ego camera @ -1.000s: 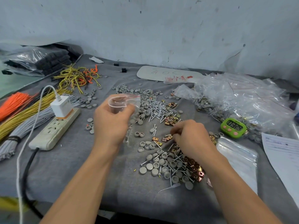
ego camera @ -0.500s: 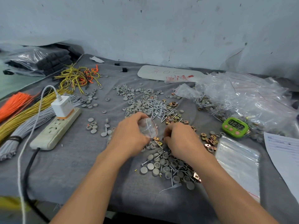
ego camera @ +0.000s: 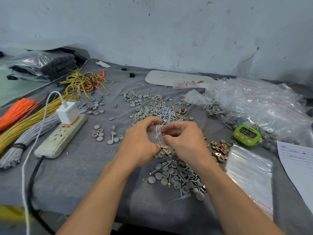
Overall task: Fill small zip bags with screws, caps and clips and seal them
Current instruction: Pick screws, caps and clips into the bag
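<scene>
Bare grey cloth (ego camera: 81,175) right of and nearer than the power strip (ego camera: 59,139), up to the heap of caps and screws (ego camera: 177,177): open lane. Left of strip: wire bundles (ego camera: 25,126) block. On strip: charger (ego camera: 67,112) stands upright. White cable (ego camera: 27,167) and black cord (ego camera: 32,180) trail over the near edge. Just right of strip: loose caps (ego camera: 100,133).

what the small zip bag (ego camera: 158,135) holds cannot be told; the paper sheet (ego camera: 298,160) at the right edge of the worktop (ego camera: 81,175) is cut off.

Glossy plastic bag (ego camera: 156,136), matt cloth (ego camera: 81,167)
</scene>
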`<control>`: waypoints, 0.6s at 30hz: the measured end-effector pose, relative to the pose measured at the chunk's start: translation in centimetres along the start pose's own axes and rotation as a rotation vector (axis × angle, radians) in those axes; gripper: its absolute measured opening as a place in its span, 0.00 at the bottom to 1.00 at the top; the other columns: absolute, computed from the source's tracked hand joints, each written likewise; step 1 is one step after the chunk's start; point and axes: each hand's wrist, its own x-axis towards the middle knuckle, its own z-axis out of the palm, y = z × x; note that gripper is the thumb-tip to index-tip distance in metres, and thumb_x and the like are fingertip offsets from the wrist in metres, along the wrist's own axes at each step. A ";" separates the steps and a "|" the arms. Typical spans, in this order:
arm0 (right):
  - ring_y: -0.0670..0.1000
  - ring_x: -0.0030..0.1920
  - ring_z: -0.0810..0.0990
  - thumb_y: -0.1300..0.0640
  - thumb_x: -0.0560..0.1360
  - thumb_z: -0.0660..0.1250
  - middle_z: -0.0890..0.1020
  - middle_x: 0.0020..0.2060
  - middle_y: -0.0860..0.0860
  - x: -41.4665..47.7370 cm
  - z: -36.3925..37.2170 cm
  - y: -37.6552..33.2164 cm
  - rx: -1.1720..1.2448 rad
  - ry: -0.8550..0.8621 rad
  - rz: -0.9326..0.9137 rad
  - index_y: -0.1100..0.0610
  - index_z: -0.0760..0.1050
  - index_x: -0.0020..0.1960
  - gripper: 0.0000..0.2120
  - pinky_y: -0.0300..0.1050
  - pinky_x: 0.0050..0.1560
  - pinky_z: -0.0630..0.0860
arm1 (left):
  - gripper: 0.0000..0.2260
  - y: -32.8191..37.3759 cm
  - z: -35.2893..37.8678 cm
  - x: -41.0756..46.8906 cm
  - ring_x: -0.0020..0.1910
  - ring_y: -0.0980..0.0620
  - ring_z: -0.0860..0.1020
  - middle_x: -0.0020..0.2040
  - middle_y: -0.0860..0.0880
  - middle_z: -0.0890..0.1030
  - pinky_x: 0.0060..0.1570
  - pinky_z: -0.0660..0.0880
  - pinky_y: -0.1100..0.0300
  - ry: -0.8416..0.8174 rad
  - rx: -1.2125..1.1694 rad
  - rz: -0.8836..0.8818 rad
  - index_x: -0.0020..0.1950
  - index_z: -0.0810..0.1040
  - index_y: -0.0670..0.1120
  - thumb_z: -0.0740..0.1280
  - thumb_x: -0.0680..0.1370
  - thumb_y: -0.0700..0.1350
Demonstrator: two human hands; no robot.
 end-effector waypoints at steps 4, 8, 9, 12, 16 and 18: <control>0.40 0.36 0.85 0.66 0.73 0.74 0.88 0.37 0.44 0.6 -0.3 0.2 0.122 0.073 0.053 0.50 0.86 0.43 0.10 0.35 0.35 0.78 | 0.28 -0.6 -0.6 0.1 0.44 0.62 0.81 0.49 0.60 0.84 0.41 0.77 0.66 0.075 -0.110 -0.011 0.57 0.78 0.64 0.78 0.65 0.38; 0.39 0.40 0.85 0.60 0.75 0.75 0.87 0.39 0.41 1.1 -1.9 1.3 -0.291 0.165 0.101 0.46 0.86 0.43 0.09 0.37 0.43 0.81 | 0.30 -1.1 -1.1 0.3 0.43 0.59 0.81 0.51 0.56 0.85 0.45 0.81 0.56 0.152 -0.222 -0.015 0.59 0.78 0.63 0.79 0.65 0.35; 0.41 0.41 0.85 0.59 0.76 0.74 0.87 0.40 0.42 1.1 -1.9 1.5 -0.402 0.093 0.124 0.46 0.85 0.44 0.08 0.40 0.46 0.82 | 0.30 -1.2 -1.2 0.3 0.47 0.58 0.83 0.52 0.54 0.85 0.48 0.82 0.53 0.173 -0.256 -0.017 0.60 0.78 0.62 0.79 0.66 0.35; 0.44 0.42 0.81 0.52 0.76 0.74 0.84 0.42 0.42 0.7 -1.1 1.5 -0.651 -0.133 0.139 0.45 0.86 0.49 0.03 0.42 0.47 0.80 | 0.30 -1.2 -1.4 0.2 0.51 0.58 0.83 0.49 0.55 0.86 0.53 0.81 0.49 0.211 -0.301 -0.013 0.60 0.78 0.62 0.78 0.65 0.36; 0.49 0.47 0.82 0.49 0.74 0.76 0.83 0.42 0.44 0.5 -0.4 1.0 -0.746 -0.182 0.123 0.45 0.84 0.46 0.03 0.49 0.54 0.82 | 0.30 -1.1 -1.1 0.1 0.43 0.58 0.83 0.46 0.56 0.85 0.44 0.81 0.54 0.207 -0.298 -0.002 0.61 0.78 0.64 0.78 0.66 0.38; 0.51 0.49 0.82 0.50 0.74 0.76 0.84 0.41 0.44 0.4 -0.3 1.1 -0.729 -0.197 0.126 0.45 0.82 0.43 0.03 0.51 0.56 0.81 | 0.30 -1.0 -0.9 0.2 0.41 0.58 0.82 0.47 0.55 0.85 0.41 0.79 0.57 0.196 -0.294 0.004 0.61 0.77 0.64 0.78 0.66 0.39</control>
